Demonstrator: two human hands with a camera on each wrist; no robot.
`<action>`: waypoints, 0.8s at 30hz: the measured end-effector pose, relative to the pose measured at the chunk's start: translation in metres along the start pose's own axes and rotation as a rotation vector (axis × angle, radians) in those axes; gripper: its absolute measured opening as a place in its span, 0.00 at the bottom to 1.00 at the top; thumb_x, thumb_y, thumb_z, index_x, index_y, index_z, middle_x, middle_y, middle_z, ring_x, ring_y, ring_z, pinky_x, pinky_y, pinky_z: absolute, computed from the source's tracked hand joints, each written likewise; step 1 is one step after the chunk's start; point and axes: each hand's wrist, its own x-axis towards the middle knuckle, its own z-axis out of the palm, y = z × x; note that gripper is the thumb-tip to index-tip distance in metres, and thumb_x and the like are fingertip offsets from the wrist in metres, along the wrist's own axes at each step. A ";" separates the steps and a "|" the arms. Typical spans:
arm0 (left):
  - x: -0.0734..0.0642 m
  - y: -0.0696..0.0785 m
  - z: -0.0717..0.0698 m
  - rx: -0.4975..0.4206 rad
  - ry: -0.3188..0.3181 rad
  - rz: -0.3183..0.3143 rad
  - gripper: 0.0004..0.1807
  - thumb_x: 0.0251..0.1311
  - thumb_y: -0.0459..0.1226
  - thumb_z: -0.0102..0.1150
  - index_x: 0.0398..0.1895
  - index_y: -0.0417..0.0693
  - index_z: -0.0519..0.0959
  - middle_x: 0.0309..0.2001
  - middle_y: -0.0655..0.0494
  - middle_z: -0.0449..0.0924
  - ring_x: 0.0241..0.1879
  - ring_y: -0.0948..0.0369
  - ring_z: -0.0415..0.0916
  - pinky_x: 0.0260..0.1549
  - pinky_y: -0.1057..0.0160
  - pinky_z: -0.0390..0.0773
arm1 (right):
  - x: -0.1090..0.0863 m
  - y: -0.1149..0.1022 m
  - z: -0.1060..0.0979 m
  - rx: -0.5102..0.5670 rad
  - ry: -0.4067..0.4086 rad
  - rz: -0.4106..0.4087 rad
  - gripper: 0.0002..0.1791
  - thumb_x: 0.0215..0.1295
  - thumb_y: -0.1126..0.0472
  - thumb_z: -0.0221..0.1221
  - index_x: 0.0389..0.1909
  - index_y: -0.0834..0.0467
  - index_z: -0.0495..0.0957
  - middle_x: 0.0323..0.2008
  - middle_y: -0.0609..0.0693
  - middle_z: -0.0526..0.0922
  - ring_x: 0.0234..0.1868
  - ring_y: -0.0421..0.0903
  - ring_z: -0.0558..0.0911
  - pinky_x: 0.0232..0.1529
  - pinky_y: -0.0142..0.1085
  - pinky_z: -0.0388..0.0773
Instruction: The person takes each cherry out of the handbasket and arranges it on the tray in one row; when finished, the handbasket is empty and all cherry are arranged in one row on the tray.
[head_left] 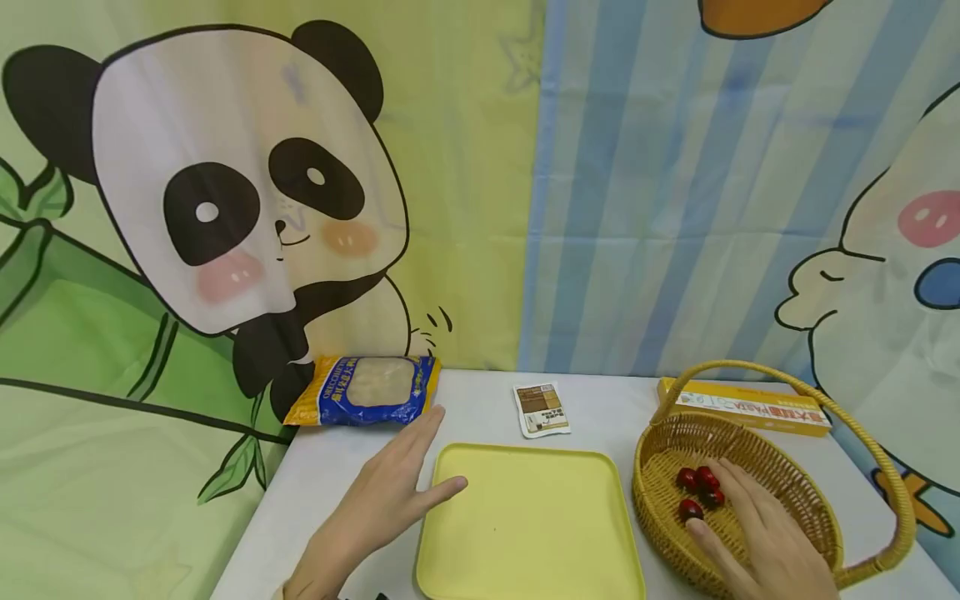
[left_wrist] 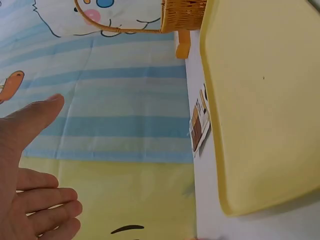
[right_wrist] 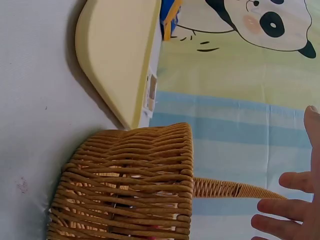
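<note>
My left hand (head_left: 390, 492) hovers over the left edge of a yellow tray (head_left: 525, 525), thumb apart from straight fingers and nothing in it. In the left wrist view the same hand (left_wrist: 30, 210) is off to one side of the tray. My right hand (head_left: 776, 542) is over the brown wicker basket (head_left: 795, 475), fingertips close to several dark red cherries (head_left: 691, 510) lying inside. Whether it touches them cannot be told from the head view. Seen from the right wrist, that hand (right_wrist: 290, 215) is above the basket's rim with loosely extended fingers, and the basket wall mostly hides the cherries.
A blue and yellow pasta bag (head_left: 378, 387) lies at the table's back left. Behind the tray is a small white and brown packet (head_left: 542, 410). A yellow pasta box (head_left: 757, 406) sits behind the basket, whose tall handle (head_left: 892, 492) arches on the right.
</note>
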 end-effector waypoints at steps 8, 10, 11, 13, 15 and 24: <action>0.011 0.012 0.008 -0.155 -0.045 -0.040 0.52 0.63 0.66 0.63 0.84 0.53 0.58 0.80 0.54 0.63 0.78 0.52 0.63 0.73 0.45 0.69 | -0.006 0.005 -0.002 -0.008 -0.050 0.062 0.47 0.70 0.34 0.62 0.82 0.50 0.57 0.68 0.66 0.73 0.61 0.70 0.76 0.50 0.70 0.74; 0.012 0.015 0.010 -0.183 -0.042 -0.021 0.50 0.63 0.62 0.66 0.83 0.51 0.61 0.79 0.52 0.66 0.76 0.51 0.66 0.71 0.45 0.70 | -0.007 0.009 -0.002 -0.017 -0.120 0.103 0.48 0.72 0.31 0.57 0.83 0.52 0.54 0.68 0.69 0.72 0.60 0.72 0.75 0.51 0.73 0.73; 0.013 0.017 0.010 -0.188 -0.040 -0.008 0.49 0.63 0.62 0.67 0.82 0.51 0.62 0.78 0.52 0.67 0.76 0.51 0.67 0.71 0.46 0.71 | -0.008 0.011 -0.002 -0.019 -0.149 0.124 0.49 0.73 0.30 0.56 0.83 0.54 0.54 0.68 0.70 0.72 0.60 0.73 0.75 0.51 0.73 0.73; 0.014 0.020 0.012 -0.207 -0.031 0.023 0.48 0.63 0.59 0.69 0.81 0.49 0.64 0.76 0.51 0.70 0.74 0.50 0.69 0.69 0.46 0.73 | -0.008 0.016 -0.003 -0.009 -0.210 0.157 0.50 0.74 0.29 0.53 0.82 0.58 0.54 0.68 0.71 0.70 0.61 0.74 0.74 0.51 0.74 0.73; 0.014 0.022 0.014 -0.226 -0.021 0.052 0.46 0.63 0.56 0.71 0.79 0.48 0.66 0.75 0.51 0.71 0.73 0.50 0.71 0.69 0.47 0.74 | -0.007 0.020 -0.003 0.003 -0.271 0.195 0.50 0.76 0.29 0.49 0.82 0.62 0.53 0.68 0.74 0.69 0.62 0.77 0.72 0.53 0.75 0.72; 0.018 0.026 0.025 -0.397 0.033 0.125 0.39 0.62 0.50 0.74 0.75 0.52 0.73 0.71 0.55 0.77 0.70 0.54 0.75 0.67 0.49 0.77 | -0.007 0.039 -0.004 0.118 -0.363 0.322 0.48 0.81 0.34 0.43 0.77 0.76 0.55 0.65 0.82 0.68 0.61 0.80 0.72 0.51 0.70 0.76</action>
